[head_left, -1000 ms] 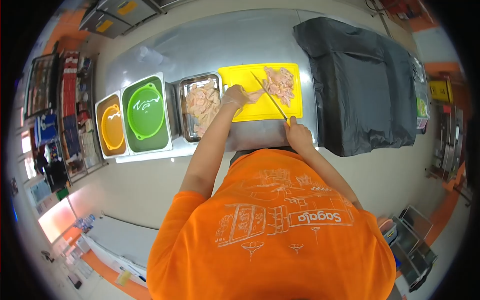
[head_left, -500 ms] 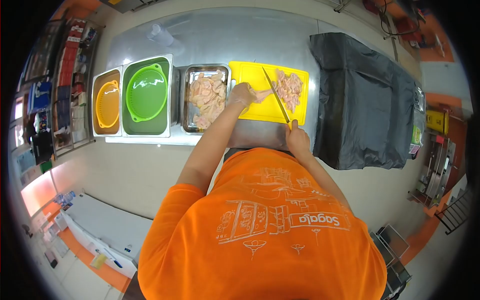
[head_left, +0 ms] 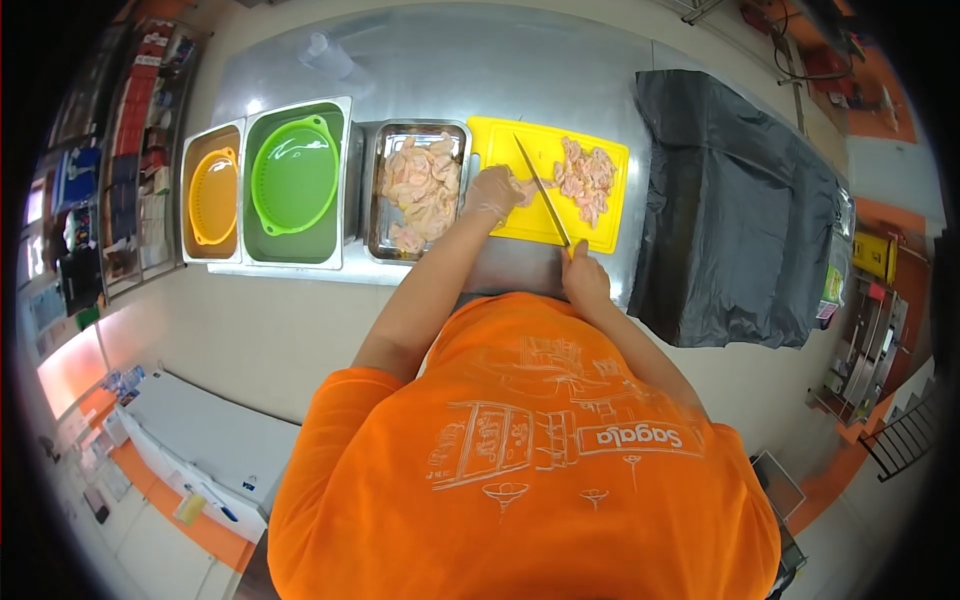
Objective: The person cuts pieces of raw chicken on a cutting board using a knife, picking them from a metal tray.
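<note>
Left hand (head_left: 490, 193) gloved, I pinch a meat strip (head_left: 533, 187) on the yellow board (head_left: 500, 145); my right hand (head_left: 584, 275) grips the knife (head_left: 547, 200). Meat pieces (head_left: 586, 180) lie right of the left hand, past the knife; a metal tray (head_left: 377, 190), left.

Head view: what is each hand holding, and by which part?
Right hand: the knife, by its yellow handle. Left hand: a meat piece, by its left end.

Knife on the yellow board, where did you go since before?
The knife, in the right hand, moved left over the yellow board, away from the chopped meat, toward the left hand. Both hands kept hold; the metal tray stayed beside the board.
</note>
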Demonstrator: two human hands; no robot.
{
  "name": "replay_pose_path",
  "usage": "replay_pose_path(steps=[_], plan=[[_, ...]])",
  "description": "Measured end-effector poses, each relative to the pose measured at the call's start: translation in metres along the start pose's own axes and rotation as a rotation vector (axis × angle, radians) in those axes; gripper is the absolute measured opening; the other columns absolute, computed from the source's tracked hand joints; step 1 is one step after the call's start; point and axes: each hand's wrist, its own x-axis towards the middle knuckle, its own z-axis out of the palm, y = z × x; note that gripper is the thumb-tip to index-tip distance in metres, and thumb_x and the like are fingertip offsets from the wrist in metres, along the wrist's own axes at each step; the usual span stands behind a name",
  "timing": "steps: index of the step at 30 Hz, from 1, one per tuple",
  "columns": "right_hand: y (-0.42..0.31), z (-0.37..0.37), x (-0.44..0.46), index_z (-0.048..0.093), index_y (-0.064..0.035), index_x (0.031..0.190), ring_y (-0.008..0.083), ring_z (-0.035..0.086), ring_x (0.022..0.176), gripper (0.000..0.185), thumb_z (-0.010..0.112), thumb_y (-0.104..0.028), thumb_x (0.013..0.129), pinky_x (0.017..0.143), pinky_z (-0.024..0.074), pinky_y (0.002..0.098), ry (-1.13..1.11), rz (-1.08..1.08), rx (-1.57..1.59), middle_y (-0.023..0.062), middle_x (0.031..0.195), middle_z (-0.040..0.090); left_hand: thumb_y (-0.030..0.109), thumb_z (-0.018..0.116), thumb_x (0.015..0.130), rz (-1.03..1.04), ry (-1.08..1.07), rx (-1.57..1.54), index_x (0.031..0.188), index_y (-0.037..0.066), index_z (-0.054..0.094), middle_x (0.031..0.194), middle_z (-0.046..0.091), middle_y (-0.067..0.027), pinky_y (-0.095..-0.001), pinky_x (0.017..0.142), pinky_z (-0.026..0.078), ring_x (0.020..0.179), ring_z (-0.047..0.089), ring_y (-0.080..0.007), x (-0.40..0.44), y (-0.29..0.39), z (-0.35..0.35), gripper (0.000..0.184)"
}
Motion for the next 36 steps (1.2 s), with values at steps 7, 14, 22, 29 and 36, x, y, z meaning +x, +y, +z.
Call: replay_pose_path(steps=[7,14,22,29,36], plan=[[0.006,0.012,0.019,0.049,0.0009,0.115,0.0462,0.071,0.073,0.04,0.05,-0.038,0.106,0.067,0.0573,0.0568,0.072,-0.03,0.004,0.0248,0.078,0.071,0.056,0.072,0.087,0.003,-0.072,0.063,0.11,0.004,0.073,0.114,0.073,-0.0223,-0.0445,0.093,0.056,0.109,0.071,-0.035,0.007,0.001,0.004,0.058],[0.035,-0.015,-0.035,0.049,-0.0024,0.111,0.0481,0.071,0.077,0.037,0.051,-0.039,0.106,0.068,0.0558,0.0585,-0.028,0.083,0.024,0.0279,0.082,0.071,0.047,0.068,0.092,0.09,-0.518,0.205,0.109,0.006,0.074,0.1,0.076,-0.0184,-0.0415,0.085,0.059,0.094,0.075,-0.0296,0.037,-0.016,0.004,0.045],[0.033,-0.02,-0.044,0.047,-0.0019,0.111,0.0524,0.068,0.077,0.036,0.049,-0.038,0.107,0.069,0.0536,0.0622,0.07,0.117,0.239,0.0309,0.08,0.069,0.031,0.066,0.096,-0.08,-0.381,-0.532,0.09,0.001,0.068,0.073,0.073,-0.0102,-0.0327,0.053,0.055,0.063,0.073,-0.0191,0.006,0.044,-0.011,0.03],[0.024,-0.017,-0.047,0.047,-0.0012,0.111,0.0523,0.068,0.077,0.037,0.049,-0.038,0.108,0.069,0.0526,0.0622,0.009,0.066,0.247,0.0307,0.082,0.069,0.031,0.064,0.098,-0.212,-0.233,-0.55,0.086,0.004,0.073,0.077,0.077,-0.0092,-0.0324,0.055,0.055,0.067,0.075,-0.0189,0.02,-0.004,0.041,0.031],[0.02,-0.014,-0.049,0.045,-0.0012,0.113,0.0508,0.07,0.081,0.036,0.047,-0.037,0.108,0.074,0.0536,0.0617,-0.07,0.116,0.188,0.0293,0.083,0.071,0.04,0.068,0.094,0.005,-0.29,-0.107,0.086,0.011,0.078,0.081,0.079,-0.0032,-0.031,0.068,0.059,0.076,0.076,-0.0157,0.032,-0.039,0.062,0.033]])
